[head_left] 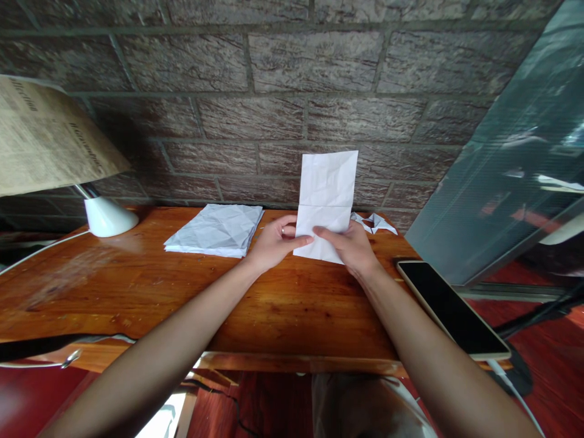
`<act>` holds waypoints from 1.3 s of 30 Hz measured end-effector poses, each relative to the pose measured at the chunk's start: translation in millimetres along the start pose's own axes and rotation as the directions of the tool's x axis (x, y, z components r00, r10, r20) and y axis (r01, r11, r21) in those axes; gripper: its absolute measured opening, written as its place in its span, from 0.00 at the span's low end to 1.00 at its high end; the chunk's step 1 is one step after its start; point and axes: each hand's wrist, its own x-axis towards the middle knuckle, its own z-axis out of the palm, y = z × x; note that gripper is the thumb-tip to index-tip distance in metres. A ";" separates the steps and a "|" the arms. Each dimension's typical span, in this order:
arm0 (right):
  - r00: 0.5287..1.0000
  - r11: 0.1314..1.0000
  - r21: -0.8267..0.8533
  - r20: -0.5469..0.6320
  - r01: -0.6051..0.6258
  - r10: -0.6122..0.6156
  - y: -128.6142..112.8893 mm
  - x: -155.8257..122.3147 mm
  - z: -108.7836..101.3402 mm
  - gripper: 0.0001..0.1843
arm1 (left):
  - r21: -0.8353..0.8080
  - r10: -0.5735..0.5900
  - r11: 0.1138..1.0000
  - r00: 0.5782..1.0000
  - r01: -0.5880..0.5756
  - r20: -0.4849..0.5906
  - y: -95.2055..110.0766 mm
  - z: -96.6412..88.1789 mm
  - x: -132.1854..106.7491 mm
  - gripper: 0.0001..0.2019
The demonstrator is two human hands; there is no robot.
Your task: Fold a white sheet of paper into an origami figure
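Observation:
A creased white sheet of paper [327,194] stands upright above the wooden table [137,286], folded across its middle. My left hand [274,241] pinches its lower left edge, with a ring on one finger. My right hand [351,246] grips the lower right part, thumb on the front of the sheet. Both hands are closed on the paper.
A stack of crumpled white sheets [216,229] lies to the left of my hands. A small folded paper piece [375,222] sits behind my right hand. A phone [449,307] lies at the table's right edge. A lamp [107,216] stands far left, before a brick wall.

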 end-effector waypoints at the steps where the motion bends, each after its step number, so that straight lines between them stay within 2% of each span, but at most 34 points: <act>1: 1.000 1.000 -0.001 0.000 0.004 -0.004 0.0 -0.1 0.0 0.22 | -0.015 -0.011 1.000 1.000 0.011 0.001 0.1 0.1 -0.1 0.29; 6: 1.000 1.000 0.005 -0.008 0.000 0.000 -1.2 -0.2 0.0 0.23 | -0.049 -0.058 0.997 0.998 0.059 0.028 -0.2 1.0 -0.1 0.30; 13: 1.000 1.000 0.019 -0.023 0.001 0.000 -3.6 1.8 -3.4 0.25 | -0.039 -0.051 0.998 0.997 0.053 0.054 1.4 3.4 -1.7 0.26; 17: 1.000 1.000 0.022 -0.019 -0.001 0.001 -5.4 1.5 -3.5 0.25 | -0.029 -0.106 0.994 0.993 0.108 0.060 2.2 1.3 -1.7 0.27; 21: 0.998 1.000 0.013 -0.053 0.023 -0.022 -7.4 2.3 -3.6 0.25 | -0.085 -0.143 0.984 0.981 0.154 0.131 0.7 -4.0 -0.1 0.27; 25: 0.996 0.999 0.008 -0.087 0.036 -0.036 -8.6 3.5 -4.5 0.26 | -0.111 -0.143 0.980 0.973 0.165 0.181 0.7 -7.1 0.0 0.24; 30: 0.993 0.999 0.035 -0.113 0.023 -0.019 -10.4 3.1 -4.8 0.24 | -0.170 -0.118 0.974 0.976 0.150 0.185 2.2 -6.6 -1.9 0.22; 39: 0.988 0.998 0.014 -0.138 0.067 -0.065 -9.8 7.4 -8.7 0.25 | -0.193 -0.109 0.968 0.965 0.157 0.239 5.1 -6.1 -4.4 0.26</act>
